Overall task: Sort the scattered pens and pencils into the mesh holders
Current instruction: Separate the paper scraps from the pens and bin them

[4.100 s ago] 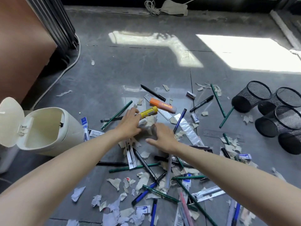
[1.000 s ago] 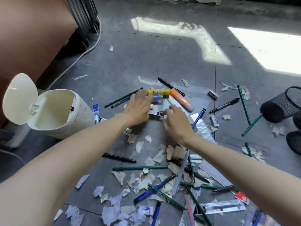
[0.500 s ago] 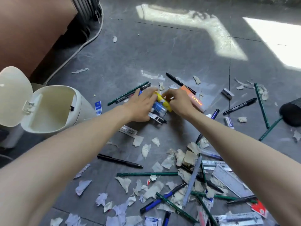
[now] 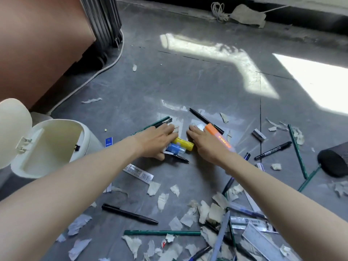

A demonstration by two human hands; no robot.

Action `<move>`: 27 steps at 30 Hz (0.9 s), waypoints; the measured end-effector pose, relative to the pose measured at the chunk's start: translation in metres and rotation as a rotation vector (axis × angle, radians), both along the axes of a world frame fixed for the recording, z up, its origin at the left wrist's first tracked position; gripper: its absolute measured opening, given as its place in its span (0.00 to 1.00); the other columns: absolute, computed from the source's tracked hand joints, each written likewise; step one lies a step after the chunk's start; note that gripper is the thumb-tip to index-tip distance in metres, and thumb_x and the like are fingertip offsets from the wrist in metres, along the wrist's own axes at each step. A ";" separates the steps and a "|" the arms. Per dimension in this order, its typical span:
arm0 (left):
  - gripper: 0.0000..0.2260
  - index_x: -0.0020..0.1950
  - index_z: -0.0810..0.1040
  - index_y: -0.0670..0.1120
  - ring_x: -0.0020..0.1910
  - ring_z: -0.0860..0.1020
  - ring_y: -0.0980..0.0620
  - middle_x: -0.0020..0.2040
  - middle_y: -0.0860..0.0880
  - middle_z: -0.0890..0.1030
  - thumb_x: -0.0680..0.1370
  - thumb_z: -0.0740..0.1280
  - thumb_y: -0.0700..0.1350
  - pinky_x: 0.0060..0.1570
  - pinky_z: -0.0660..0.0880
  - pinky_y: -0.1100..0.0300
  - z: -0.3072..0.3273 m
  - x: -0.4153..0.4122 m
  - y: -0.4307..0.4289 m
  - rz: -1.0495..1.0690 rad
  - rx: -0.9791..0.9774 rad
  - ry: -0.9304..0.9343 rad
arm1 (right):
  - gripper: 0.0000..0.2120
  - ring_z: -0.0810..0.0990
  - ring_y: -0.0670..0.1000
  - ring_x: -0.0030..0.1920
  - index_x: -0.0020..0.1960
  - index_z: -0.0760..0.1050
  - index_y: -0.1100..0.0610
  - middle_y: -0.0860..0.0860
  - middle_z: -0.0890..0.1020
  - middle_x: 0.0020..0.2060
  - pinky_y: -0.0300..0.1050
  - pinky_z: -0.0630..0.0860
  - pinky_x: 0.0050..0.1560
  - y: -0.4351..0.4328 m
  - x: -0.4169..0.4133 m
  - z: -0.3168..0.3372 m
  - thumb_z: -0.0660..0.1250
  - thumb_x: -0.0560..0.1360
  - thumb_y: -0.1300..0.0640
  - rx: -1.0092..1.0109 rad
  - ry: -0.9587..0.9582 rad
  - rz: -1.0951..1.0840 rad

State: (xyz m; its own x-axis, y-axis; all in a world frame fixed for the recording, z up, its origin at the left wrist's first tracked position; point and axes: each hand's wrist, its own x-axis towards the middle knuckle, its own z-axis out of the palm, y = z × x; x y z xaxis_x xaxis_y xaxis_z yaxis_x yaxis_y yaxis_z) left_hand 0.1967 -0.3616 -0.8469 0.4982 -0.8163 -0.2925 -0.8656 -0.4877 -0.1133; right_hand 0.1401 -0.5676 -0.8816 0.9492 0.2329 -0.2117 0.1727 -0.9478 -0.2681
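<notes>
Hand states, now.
Left hand: over the yellow marker and blue marker; grip cannot be told.
Right hand: open, fingers straight, holding nothing.

Glossy grey floor tiles (image 4: 188,76), smooth cream plastic bin (image 4: 56,147), black mesh holder (image 4: 333,159), torn paper scraps (image 4: 190,217)

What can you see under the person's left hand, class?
Sticking out from under the left hand are a yellow highlighter, a blue item and a black pen. Their other ends are covered, so whether the hand grips them is hidden.
</notes>
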 end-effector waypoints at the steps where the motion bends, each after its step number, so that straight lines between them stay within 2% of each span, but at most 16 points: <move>1: 0.32 0.68 0.62 0.45 0.59 0.67 0.46 0.62 0.46 0.64 0.67 0.69 0.50 0.46 0.75 0.51 -0.002 0.005 0.002 0.055 -0.015 0.030 | 0.28 0.61 0.61 0.72 0.73 0.60 0.58 0.54 0.58 0.75 0.53 0.59 0.71 -0.005 -0.013 -0.002 0.55 0.74 0.68 -0.010 -0.039 0.007; 4: 0.33 0.69 0.61 0.44 0.62 0.66 0.45 0.64 0.44 0.63 0.68 0.71 0.49 0.49 0.73 0.52 -0.004 0.018 0.010 0.231 -0.054 0.099 | 0.30 0.54 0.53 0.76 0.76 0.57 0.58 0.54 0.55 0.77 0.45 0.48 0.75 -0.009 -0.056 -0.005 0.56 0.75 0.68 0.049 -0.059 0.029; 5: 0.34 0.71 0.60 0.44 0.63 0.65 0.44 0.64 0.44 0.62 0.70 0.71 0.49 0.50 0.71 0.52 -0.004 0.022 0.010 0.287 -0.068 0.104 | 0.29 0.56 0.53 0.76 0.75 0.60 0.60 0.56 0.58 0.76 0.47 0.51 0.76 -0.008 -0.069 -0.003 0.57 0.75 0.68 0.073 -0.071 0.059; 6: 0.34 0.72 0.58 0.44 0.63 0.65 0.44 0.64 0.43 0.62 0.71 0.70 0.49 0.50 0.70 0.52 -0.003 0.024 0.008 0.341 -0.085 0.111 | 0.27 0.63 0.55 0.73 0.72 0.65 0.62 0.58 0.65 0.73 0.51 0.60 0.73 -0.007 -0.080 -0.001 0.61 0.73 0.69 0.089 -0.108 0.105; 8: 0.38 0.75 0.53 0.45 0.63 0.64 0.42 0.65 0.42 0.62 0.72 0.70 0.50 0.53 0.69 0.51 -0.003 0.025 0.001 0.426 -0.131 0.107 | 0.24 0.77 0.58 0.62 0.63 0.75 0.63 0.59 0.77 0.63 0.53 0.76 0.59 -0.009 -0.094 0.004 0.69 0.67 0.69 0.121 -0.215 0.178; 9: 0.40 0.76 0.50 0.46 0.63 0.63 0.42 0.65 0.42 0.62 0.72 0.70 0.53 0.56 0.67 0.50 -0.004 0.025 -0.006 0.451 -0.155 0.079 | 0.23 0.79 0.58 0.58 0.60 0.77 0.63 0.59 0.78 0.61 0.51 0.78 0.55 -0.013 -0.097 0.008 0.70 0.66 0.69 0.134 -0.254 0.169; 12: 0.47 0.77 0.49 0.49 0.69 0.59 0.42 0.68 0.42 0.62 0.68 0.68 0.66 0.69 0.54 0.42 -0.005 0.015 -0.030 0.413 -0.213 -0.039 | 0.21 0.77 0.60 0.57 0.59 0.76 0.63 0.61 0.77 0.61 0.51 0.75 0.54 -0.024 -0.082 0.017 0.70 0.67 0.69 0.150 -0.367 -0.059; 13: 0.45 0.77 0.51 0.50 0.71 0.58 0.41 0.69 0.42 0.63 0.68 0.66 0.67 0.70 0.51 0.40 -0.009 0.009 -0.042 0.337 -0.246 -0.089 | 0.20 0.76 0.61 0.58 0.60 0.75 0.63 0.61 0.76 0.62 0.51 0.74 0.56 -0.030 -0.074 0.018 0.69 0.69 0.68 0.163 -0.382 -0.202; 16: 0.29 0.73 0.65 0.50 0.71 0.65 0.41 0.68 0.41 0.70 0.75 0.57 0.62 0.69 0.56 0.39 -0.016 -0.018 -0.089 0.083 -0.376 -0.203 | 0.21 0.65 0.57 0.71 0.69 0.69 0.62 0.58 0.68 0.71 0.46 0.61 0.68 -0.052 -0.051 0.028 0.61 0.76 0.65 0.300 -0.283 -0.562; 18: 0.25 0.75 0.59 0.51 0.75 0.55 0.44 0.75 0.42 0.60 0.80 0.52 0.58 0.72 0.48 0.42 -0.021 -0.039 -0.116 0.018 -0.322 -0.104 | 0.25 0.60 0.54 0.74 0.72 0.65 0.60 0.57 0.63 0.74 0.42 0.56 0.70 -0.071 -0.038 0.030 0.58 0.75 0.68 0.292 -0.175 -0.578; 20: 0.24 0.76 0.52 0.51 0.76 0.47 0.45 0.77 0.42 0.50 0.81 0.51 0.56 0.72 0.42 0.45 -0.028 -0.056 -0.126 0.047 -0.210 -0.005 | 0.25 0.57 0.54 0.75 0.72 0.65 0.57 0.58 0.59 0.75 0.43 0.56 0.70 -0.083 -0.029 0.030 0.57 0.76 0.68 0.268 -0.104 -0.540; 23: 0.25 0.76 0.52 0.50 0.75 0.52 0.43 0.75 0.40 0.55 0.81 0.51 0.55 0.71 0.47 0.44 -0.038 -0.061 -0.109 0.040 -0.266 -0.026 | 0.21 0.57 0.56 0.74 0.71 0.67 0.55 0.59 0.59 0.74 0.45 0.56 0.70 -0.079 -0.026 0.027 0.61 0.78 0.60 0.288 -0.087 -0.534; 25: 0.26 0.75 0.54 0.49 0.74 0.58 0.41 0.73 0.39 0.61 0.79 0.52 0.55 0.70 0.48 0.44 -0.036 -0.050 -0.090 0.132 -0.314 -0.164 | 0.21 0.56 0.56 0.74 0.69 0.68 0.55 0.58 0.59 0.74 0.45 0.56 0.70 -0.069 -0.030 0.024 0.64 0.78 0.54 0.320 -0.089 -0.523; 27: 0.26 0.76 0.52 0.47 0.75 0.53 0.41 0.75 0.38 0.56 0.81 0.51 0.55 0.71 0.45 0.43 -0.031 -0.030 -0.065 0.347 -0.281 -0.216 | 0.17 0.55 0.55 0.73 0.64 0.71 0.56 0.56 0.59 0.73 0.44 0.57 0.68 -0.056 -0.035 0.019 0.65 0.77 0.53 0.348 -0.064 -0.507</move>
State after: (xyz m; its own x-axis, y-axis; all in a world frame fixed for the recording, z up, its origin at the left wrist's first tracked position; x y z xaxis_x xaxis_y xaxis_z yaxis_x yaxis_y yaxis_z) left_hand 0.1668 -0.4265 -0.8781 0.7795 -0.6241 0.0549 -0.6181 -0.7804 -0.0949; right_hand 0.1051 -0.6234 -0.8623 0.9681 -0.2057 -0.1431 -0.2504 -0.7752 -0.5800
